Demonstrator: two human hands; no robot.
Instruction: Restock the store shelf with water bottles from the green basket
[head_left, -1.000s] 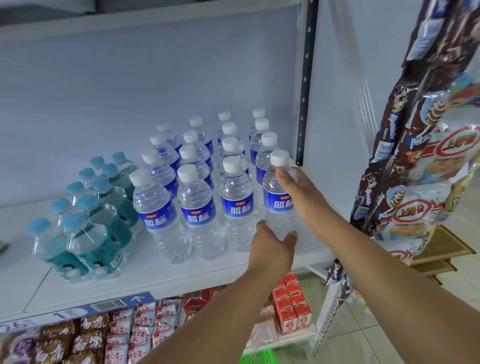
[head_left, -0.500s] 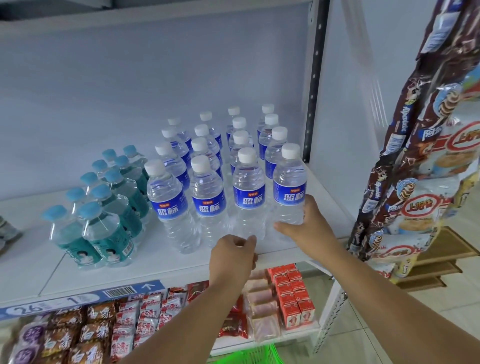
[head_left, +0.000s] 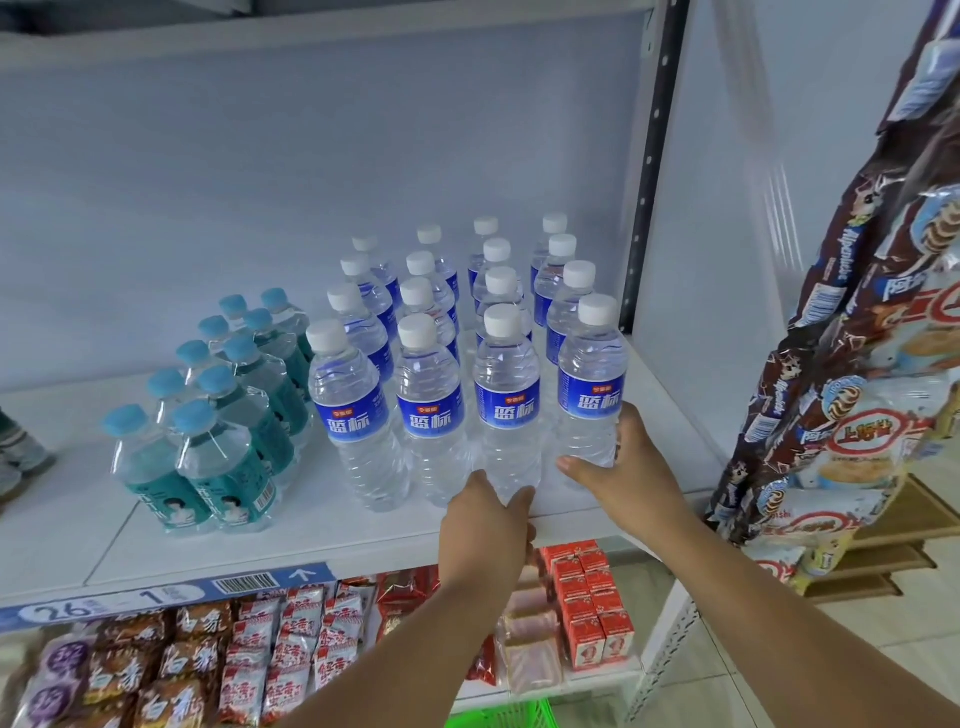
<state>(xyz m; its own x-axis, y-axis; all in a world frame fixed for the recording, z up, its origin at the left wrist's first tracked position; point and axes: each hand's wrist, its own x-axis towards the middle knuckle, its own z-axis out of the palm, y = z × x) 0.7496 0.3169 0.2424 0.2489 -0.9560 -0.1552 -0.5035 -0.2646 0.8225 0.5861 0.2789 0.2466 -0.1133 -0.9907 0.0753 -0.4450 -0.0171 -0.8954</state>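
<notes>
I am looking down at a white shelf (head_left: 311, 535) where blue-labelled water bottles (head_left: 431, 410) with white caps are standing upright in 4 columns of 4, filling its right end up to a black perforated upright (head_left: 649, 156).

The right hand (head_left: 631, 467) is gripping the front right bottle (head_left: 589, 384) low on its ribbed body, below the label. The thumb is crossing the front and the fingers are wrapping round the right side. That bottle is standing on the shelf in line with the other 3 front ones.

The left hand (head_left: 485, 525) is sitting at the shelf's front edge, at the foot of the third front bottle (head_left: 506, 405). Its fingers are curling on one side of the base and its thumb is lying on the other. I cannot tell whether it is actually gripping the bottle or only touching it.

The green basket (head_left: 501, 717) is showing only as a strip of rim at the bottom edge, below the shelves and between my 2 forearms.

Left of the blue-labelled group, teal-labelled bottles (head_left: 208, 457) with light-blue caps are standing in 2 columns. A blue price strip (head_left: 156, 597) reading 26 and 1 is running along the shelf front. Snack packets (head_left: 208, 660) and red cartons (head_left: 592, 597) are filling the shelf below, and hanging snack bags (head_left: 857, 364) are crowding the right side.
</notes>
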